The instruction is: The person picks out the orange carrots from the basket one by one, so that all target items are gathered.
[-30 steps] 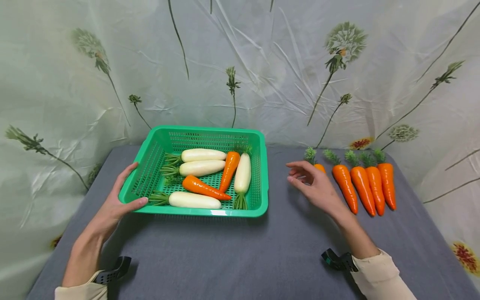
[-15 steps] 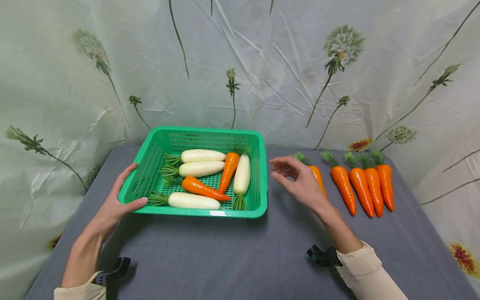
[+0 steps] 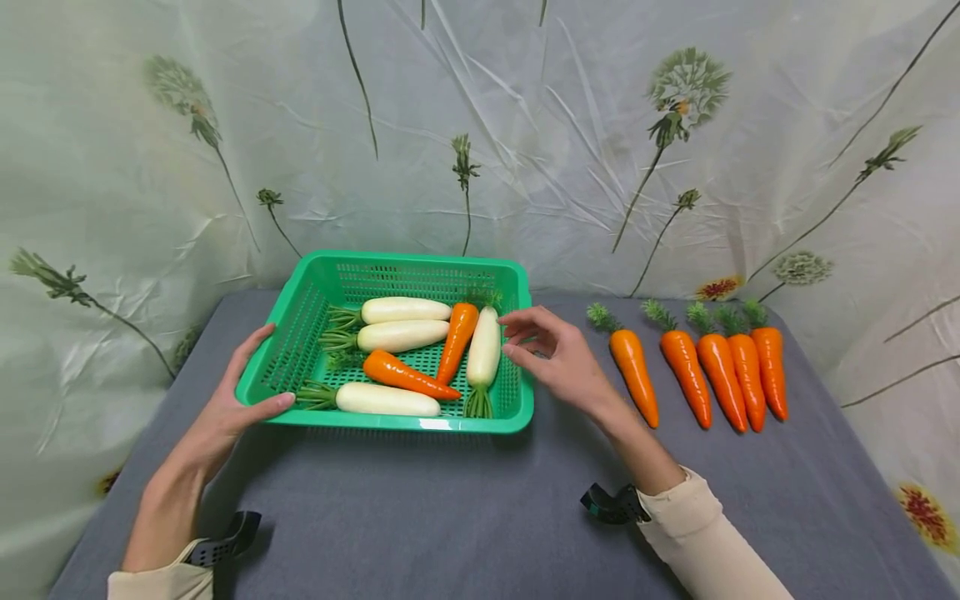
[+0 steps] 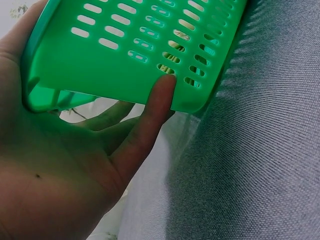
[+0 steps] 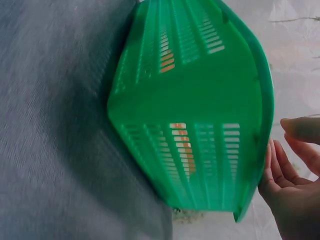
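My left hand (image 3: 223,412) grips the left end of a green perforated basket (image 3: 360,421), thumb over its front rim. Up close, in the left wrist view, the fingers (image 4: 145,125) lie against the outside of the basket wall (image 4: 95,60). Hovering over the right rim, my right hand (image 3: 561,360) has loosely bent fingers and holds nothing. Its fingertips are near a white radish (image 3: 484,346) that lies lengthwise along the basket's right side. Two carrots (image 3: 458,342) and several other white radishes (image 3: 403,335) lie in the basket.
On the grey cloth (image 3: 450,517) to the right, a carrot (image 3: 635,375) lies beside several more carrots (image 3: 723,379), leafy tops toward the back. A pale flower-printed curtain (image 3: 570,167) hangs behind the table.
My right hand has moved left, from beside the nearest loose carrot to over the basket's right rim, uncovering that carrot. The left hand and the basket have stayed in place.
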`<control>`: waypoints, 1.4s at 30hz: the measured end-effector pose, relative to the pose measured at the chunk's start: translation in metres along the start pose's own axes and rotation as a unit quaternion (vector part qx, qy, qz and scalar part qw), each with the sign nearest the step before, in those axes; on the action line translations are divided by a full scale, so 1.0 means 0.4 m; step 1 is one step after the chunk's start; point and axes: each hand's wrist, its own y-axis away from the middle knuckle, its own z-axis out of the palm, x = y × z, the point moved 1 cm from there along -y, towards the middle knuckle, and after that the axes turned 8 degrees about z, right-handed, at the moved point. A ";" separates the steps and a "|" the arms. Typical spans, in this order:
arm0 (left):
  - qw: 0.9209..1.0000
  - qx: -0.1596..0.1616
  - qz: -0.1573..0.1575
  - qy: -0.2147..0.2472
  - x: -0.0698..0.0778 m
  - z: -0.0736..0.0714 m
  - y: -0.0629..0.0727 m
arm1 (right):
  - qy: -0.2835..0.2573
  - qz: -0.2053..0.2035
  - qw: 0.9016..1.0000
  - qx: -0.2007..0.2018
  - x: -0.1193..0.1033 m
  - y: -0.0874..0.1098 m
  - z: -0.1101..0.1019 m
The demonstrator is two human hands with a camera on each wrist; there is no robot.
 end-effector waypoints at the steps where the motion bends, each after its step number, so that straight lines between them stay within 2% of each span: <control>1: 1.000 0.000 -0.001 -0.002 0.000 0.000 0.000 | -0.007 0.002 1.000 -0.004 -0.002 -0.003 0.006; 7: 1.000 -0.001 0.003 0.001 -0.001 0.002 -0.002 | -0.027 0.012 0.999 -0.022 -0.017 -0.022 0.038; 17: 1.000 0.001 0.011 0.017 -0.004 0.000 0.000 | -0.026 0.047 0.996 -0.067 -0.035 -0.053 0.084; 25: 1.000 0.002 0.010 0.006 -0.002 -0.001 -0.002 | -0.037 0.064 0.991 -0.115 -0.055 -0.086 0.108; 28: 1.000 0.000 0.011 0.013 -0.003 -0.001 -0.001 | -0.027 0.069 0.989 -0.129 -0.057 -0.095 0.120; 33: 1.000 -0.001 0.005 -0.003 -0.003 -0.004 0.001 | -0.004 0.083 0.986 -0.146 -0.058 -0.113 0.138; 42: 1.000 -0.001 0.003 -0.002 -0.004 -0.003 -0.001 | 0.034 0.102 0.976 -0.189 -0.049 -0.135 0.159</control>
